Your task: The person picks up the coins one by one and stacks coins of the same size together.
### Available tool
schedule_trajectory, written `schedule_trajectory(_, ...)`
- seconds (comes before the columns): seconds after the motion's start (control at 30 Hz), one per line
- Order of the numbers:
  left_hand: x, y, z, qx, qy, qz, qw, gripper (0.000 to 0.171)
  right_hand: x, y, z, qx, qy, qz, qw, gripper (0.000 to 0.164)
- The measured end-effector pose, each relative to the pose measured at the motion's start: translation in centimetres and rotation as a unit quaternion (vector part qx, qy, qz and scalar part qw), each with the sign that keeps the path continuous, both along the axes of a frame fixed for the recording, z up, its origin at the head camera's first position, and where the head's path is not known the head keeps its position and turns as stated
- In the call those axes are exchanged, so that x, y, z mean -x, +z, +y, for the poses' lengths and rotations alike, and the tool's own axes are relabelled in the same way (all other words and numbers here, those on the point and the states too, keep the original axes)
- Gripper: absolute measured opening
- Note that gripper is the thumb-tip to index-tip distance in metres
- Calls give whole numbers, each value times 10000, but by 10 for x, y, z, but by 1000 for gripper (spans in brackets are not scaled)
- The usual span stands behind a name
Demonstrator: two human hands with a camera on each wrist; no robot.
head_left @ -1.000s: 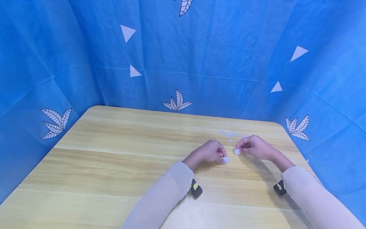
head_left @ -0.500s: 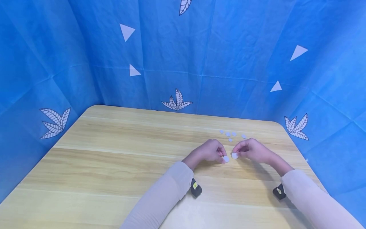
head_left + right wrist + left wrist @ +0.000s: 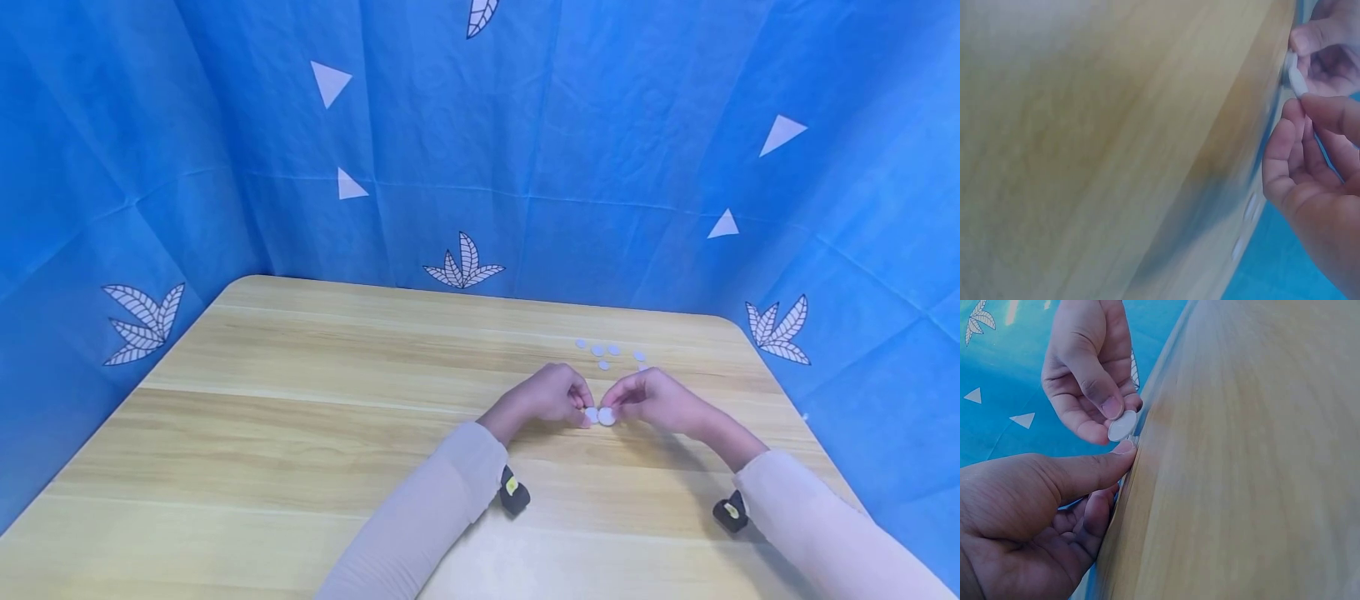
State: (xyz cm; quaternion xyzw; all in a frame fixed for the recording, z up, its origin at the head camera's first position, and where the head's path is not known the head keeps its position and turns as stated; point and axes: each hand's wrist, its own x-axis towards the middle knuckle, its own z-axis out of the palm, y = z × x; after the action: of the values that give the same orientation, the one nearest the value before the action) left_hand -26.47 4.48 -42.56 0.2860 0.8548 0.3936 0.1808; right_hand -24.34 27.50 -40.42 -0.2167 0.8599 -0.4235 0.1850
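My left hand (image 3: pixel 551 393) stays low over the wooden table, its thumb and fingers pinching a small white disc (image 3: pixel 592 415). Whether there is a single disc or a stack in that hand cannot be made out. Close on its right, my right hand (image 3: pixel 652 400) pinches another white round disc (image 3: pixel 607 416) by the edge. In the left wrist view this right-hand disc (image 3: pixel 1124 426) is tilted, just above the left thumb tip. The right wrist view shows the disc (image 3: pixel 1297 82) nearly edge-on, close against the piece in the left hand (image 3: pixel 1329 59).
Several loose white discs (image 3: pixel 597 351) lie flat towards the back right of the wooden table (image 3: pixel 337 400). A blue cloth (image 3: pixel 420 125) with white triangles and leaf prints hangs behind the table and at both sides.
My right hand has moved left and towards me with its disc, from a gap away to right beside the left hand's disc. The left hand has hardly moved.
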Motion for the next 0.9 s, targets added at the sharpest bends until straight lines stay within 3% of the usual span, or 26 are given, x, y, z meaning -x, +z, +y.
schedule_trajectory(0.27,1,-1,0,-9,-28,-5,10000,19,-8,1,-11,134,-478,-411,9979,22)
schedule_trajectory(0.6,1,-2,0,-17,-3,-30,10000,20,-15,1,-23,341,-1390,-1043,9842,25)
schedule_trajectory(0.9,4,-3,1,58,-5,16,10000,20,-15,3,-32,302,-1731,-1162,9776,22)
